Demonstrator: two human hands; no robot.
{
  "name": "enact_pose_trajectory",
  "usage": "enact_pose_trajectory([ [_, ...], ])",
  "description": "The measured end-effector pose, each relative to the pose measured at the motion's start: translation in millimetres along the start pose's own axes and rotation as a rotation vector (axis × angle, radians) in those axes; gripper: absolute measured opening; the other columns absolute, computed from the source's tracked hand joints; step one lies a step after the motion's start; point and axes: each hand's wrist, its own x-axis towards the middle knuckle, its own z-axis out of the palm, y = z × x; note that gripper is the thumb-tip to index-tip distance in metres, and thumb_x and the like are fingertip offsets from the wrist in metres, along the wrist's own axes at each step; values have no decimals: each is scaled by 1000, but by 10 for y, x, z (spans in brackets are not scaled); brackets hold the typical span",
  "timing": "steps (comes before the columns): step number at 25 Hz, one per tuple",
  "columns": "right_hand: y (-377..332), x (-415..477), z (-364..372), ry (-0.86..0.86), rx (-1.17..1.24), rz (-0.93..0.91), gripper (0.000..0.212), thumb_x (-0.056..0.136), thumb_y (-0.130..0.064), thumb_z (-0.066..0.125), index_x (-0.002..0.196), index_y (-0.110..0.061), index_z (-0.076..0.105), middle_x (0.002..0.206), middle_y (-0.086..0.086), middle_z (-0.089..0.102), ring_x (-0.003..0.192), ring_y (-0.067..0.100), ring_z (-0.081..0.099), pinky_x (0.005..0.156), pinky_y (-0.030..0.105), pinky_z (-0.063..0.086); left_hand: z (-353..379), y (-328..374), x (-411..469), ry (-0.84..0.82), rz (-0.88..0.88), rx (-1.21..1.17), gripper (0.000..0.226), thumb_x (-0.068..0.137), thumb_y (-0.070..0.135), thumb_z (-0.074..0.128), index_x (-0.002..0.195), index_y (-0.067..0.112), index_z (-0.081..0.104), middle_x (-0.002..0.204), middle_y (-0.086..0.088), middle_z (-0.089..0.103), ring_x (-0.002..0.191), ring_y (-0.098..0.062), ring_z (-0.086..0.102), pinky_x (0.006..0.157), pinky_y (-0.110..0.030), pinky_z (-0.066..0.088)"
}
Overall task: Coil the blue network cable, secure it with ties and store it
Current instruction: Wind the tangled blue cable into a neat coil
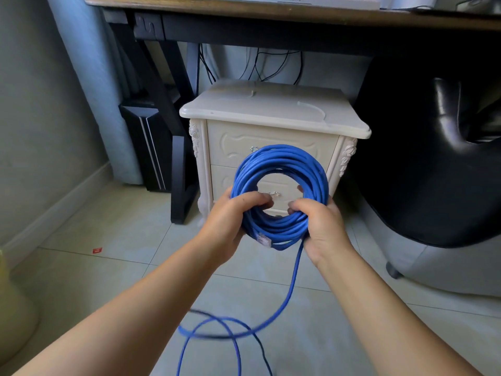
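At seven and five o'clock on the blue network cable [282, 169], our left hand [230, 221] and right hand [320, 226] curl round its light, springy loops, seemingly apt to splay.

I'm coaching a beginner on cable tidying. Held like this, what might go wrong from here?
The loose tail crosses itself in loops on the floor, so it may knot as it is pulled in. Nothing binds the coil yet; if the left hand or right hand lets go, turns could spring apart.
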Motion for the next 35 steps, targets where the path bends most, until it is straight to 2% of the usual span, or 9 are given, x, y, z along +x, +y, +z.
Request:
enact_pose_trajectory([
  [3, -40, 67, -70, 28, -275, -184, 32, 63, 0, 61, 85, -23, 60, 72, -3, 57, 73, 20, 55, 70, 33, 46, -78, 52, 42, -64, 28, 204, 51, 72, 19, 75, 120, 18, 59, 116, -9, 69, 97, -15, 68, 90, -38, 51],
  [8, -11, -28, -68, -133, -895, -578, 46, 68, 6, 58, 97, -29, 58, 97, -4, 60, 84, 14, 57, 69, 16, 43, -157, 46, 18, -120, 419, 834, 84, 72, 8, 78, 142, 36, 41, 132, 10, 51, 106, 4, 59, 87, -16, 51],
  [11, 18, -69, -35, -243, -1019, -573, 47, 70, 5, 59, 108, -22, 61, 103, -8, 54, 86, 13, 53, 67, 11, 39, -125, 21, -9, -155, 507, 1123, 82, 72, 14, 73, 143, 35, 39, 123, 11, 54, 102, -4, 58, 85, -25, 52],
  [14, -15, -88, -30, -256, -1012, -595, 50, 70, 5, 59, 108, -26, 60, 103, -11, 54, 86, 10, 53, 67, 14, 39, -107, 48, -17, -59, 474, 1172, 49, 73, 16, 70, 119, 27, 58, 92, 11, 66, 81, -9, 63, 74, -33, 55],
  [17, -30, -97, -22, -265, -904, -516, 55, 71, 1, 65, 111, -35, 53, 105, -13, 58, 88, 7, 58, 71, 18, 45, -84, 51, -17, 24, 435, 1088, 27, 71, 11, 67, 93, 25, 61, 71, 9, 63, 64, -6, 59, 61, -28, 51],
  [22, -119, -60, -91, -280, -716, -323, 52, 75, -14, 74, 116, -41, 55, 107, -17, 63, 94, -1, 62, 75, 12, 46, -74, 68, 22, 109, 336, 841, 24, 68, 2, 69, 82, 22, 63, 59, 10, 57, 48, -3, 49, 50, -16, 39],
  [29, -26, 1, -96, -206, -271, -115, 46, 75, -26, 77, 116, -39, 62, 111, -2, 71, 107, 20, 67, 92, 46, 54, -85, 66, 125, 233, 169, 394, 17, 73, -1, 66, 78, 14, 61, 58, -1, 54, 54, -17, 52, 56, -31, 45],
  [33, -8, -8, -42, -288, 71, 60, 64, 67, -50, 75, 123, -25, 60, 125, 4, 65, 116, 27, 63, 105, 51, 44, -54, 45, 147, 314, 60, 98, 13, 76, 0, 61, 87, 6, 59, 60, -6, 50, 56, -21, 50, 57, -31, 43],
  [35, 67, -57, 32, -329, 117, 80, 86, 56, -68, 76, 127, -24, 57, 134, 7, 59, 119, 29, 61, 106, 50, 43, -62, 51, 163, 372, -7, -76, 15, 76, 3, 60, 91, 5, 59, 62, -5, 52, 55, -19, 52, 61, -32, 46],
])
